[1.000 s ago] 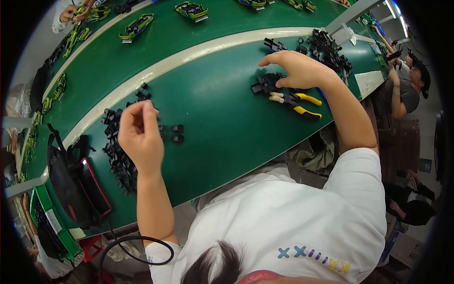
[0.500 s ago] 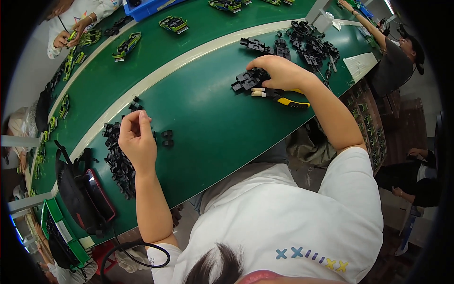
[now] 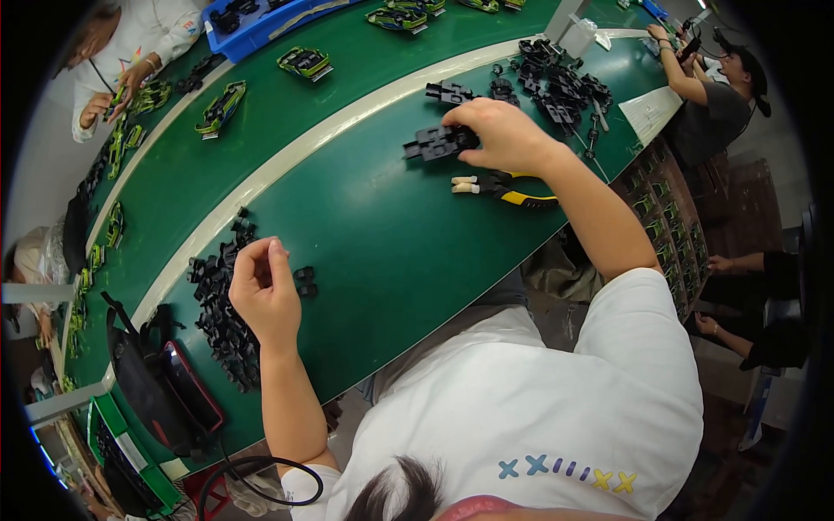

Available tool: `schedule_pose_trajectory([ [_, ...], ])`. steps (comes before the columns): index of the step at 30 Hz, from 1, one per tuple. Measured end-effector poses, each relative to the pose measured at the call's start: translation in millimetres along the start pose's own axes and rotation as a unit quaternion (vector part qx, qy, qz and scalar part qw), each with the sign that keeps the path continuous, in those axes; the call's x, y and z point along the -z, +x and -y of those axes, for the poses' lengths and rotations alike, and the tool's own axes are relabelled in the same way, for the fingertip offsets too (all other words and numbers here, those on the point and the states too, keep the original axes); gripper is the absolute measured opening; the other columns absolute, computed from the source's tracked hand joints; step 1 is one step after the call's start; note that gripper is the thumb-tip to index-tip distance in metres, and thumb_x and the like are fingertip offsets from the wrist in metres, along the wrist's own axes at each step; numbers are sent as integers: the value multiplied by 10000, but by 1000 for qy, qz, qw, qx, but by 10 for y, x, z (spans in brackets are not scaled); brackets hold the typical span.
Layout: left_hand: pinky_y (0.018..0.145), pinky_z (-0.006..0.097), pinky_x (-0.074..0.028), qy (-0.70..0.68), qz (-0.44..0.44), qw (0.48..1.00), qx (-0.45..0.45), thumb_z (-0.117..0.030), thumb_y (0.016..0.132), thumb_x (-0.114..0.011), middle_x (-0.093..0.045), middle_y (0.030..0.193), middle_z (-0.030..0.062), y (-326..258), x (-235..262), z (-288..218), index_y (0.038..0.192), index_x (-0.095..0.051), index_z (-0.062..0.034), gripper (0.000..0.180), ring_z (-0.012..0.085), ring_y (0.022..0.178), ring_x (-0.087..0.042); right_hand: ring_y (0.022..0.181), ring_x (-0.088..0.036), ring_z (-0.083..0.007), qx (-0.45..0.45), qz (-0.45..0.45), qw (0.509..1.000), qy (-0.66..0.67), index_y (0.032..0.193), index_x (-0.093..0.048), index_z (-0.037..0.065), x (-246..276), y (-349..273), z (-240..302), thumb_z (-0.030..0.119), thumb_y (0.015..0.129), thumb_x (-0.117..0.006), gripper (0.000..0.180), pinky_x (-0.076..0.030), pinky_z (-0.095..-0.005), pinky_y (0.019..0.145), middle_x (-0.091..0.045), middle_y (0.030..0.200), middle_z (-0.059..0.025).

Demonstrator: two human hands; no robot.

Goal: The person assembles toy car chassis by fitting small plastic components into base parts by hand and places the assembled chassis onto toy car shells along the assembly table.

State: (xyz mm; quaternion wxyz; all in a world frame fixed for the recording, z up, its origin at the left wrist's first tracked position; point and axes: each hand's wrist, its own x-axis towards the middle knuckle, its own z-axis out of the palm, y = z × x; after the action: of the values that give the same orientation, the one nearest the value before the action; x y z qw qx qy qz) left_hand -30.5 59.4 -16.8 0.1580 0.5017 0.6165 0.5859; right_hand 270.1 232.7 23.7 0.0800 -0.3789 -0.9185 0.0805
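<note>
My right hand (image 3: 508,137) grips the near right end of a black plastic chassis (image 3: 434,144), holding it over the green table (image 3: 382,252). Just nearer than this hand lie pliers (image 3: 508,189) with pale jaws and yellow-and-black handles. My left hand (image 3: 268,300) is closed, thumb against curled fingers; whatever it may hold is hidden. To its left spreads a heap of small black plastic parts (image 3: 221,308), and close by on its right sit a few loose small black parts (image 3: 307,283).
More black chassis and parts (image 3: 560,87) lie at the far right. Beyond the pale divider strip (image 3: 347,117) stand green car bodies (image 3: 304,62) and a blue bin (image 3: 261,26). A black bag (image 3: 152,382) lies at the left. Other people work around the table.
My right hand has moved the chassis left and farther from the pliers. My left hand has come slightly nearer and right, beside the loose parts. The whole view has shifted a little.
</note>
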Motion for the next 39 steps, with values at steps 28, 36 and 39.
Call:
schedule_pose_trajectory([
  [28,500,159,-337,75,-48,996,-16,-126,912,-570,-593,776,23,52,-66,57,951,-609,16,152,42,604,-443,894,-619,-297,-514,11,834,198,989,-653,73,-2654,-3753,-2161,275,722,-638,335,-478,-353,828,-647,918,-190],
  [36,613,195,-441,251,-17,965,-78,-107,915,-560,-611,830,64,63,28,219,993,-601,41,172,102,726,-547,1270,-352,-386,-609,52,787,82,1385,-323,138,-3258,-2960,-2371,566,683,-638,880,-329,-532,1009,-372,1391,-177],
  [39,610,201,-444,300,-7,950,-86,-106,916,-558,-611,829,63,64,1,262,993,-603,37,168,102,716,-545,1310,-250,-430,-643,139,750,63,1385,-308,135,-3328,-2684,-2142,544,753,-568,796,-266,-651,979,-280,1443,-164],
])
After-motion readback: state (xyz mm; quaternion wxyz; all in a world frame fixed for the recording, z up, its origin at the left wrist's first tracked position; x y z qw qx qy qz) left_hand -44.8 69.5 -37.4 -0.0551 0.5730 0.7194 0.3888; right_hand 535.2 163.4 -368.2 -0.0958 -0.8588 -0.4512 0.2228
